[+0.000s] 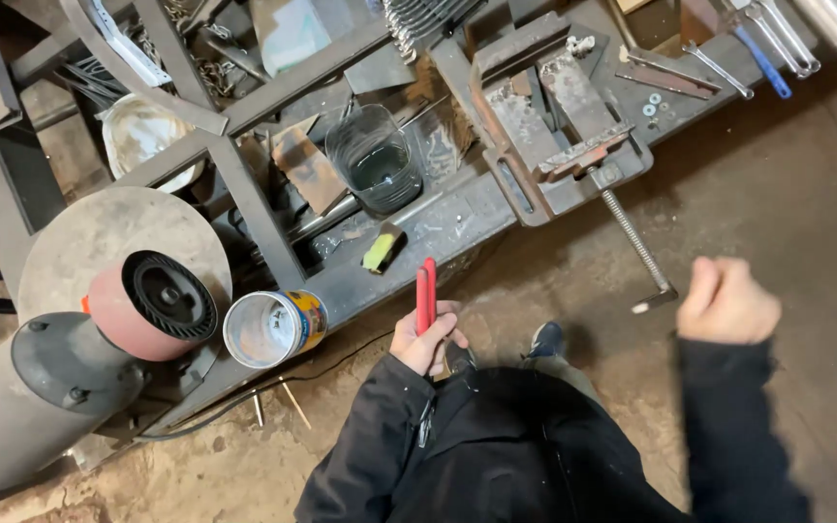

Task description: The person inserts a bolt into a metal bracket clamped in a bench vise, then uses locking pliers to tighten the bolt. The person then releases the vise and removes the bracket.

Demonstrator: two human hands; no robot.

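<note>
My left hand grips a tool with two red handles that point up toward the metal workbench. The tool's working end is hidden inside my fist. My right hand is raised at the right, fingers curled into a loose fist with nothing visible in it, just right of the vise's crank handle. A rusty bench vise is bolted to the bench above both hands. Both arms wear dark sleeves.
A bench grinder with a reddish wheel stands at the left beside an open tin can. A dark glass jar, a small yellow-green brush, scrap metal, chains and wrenches crowd the bench. Dirt floor lies below.
</note>
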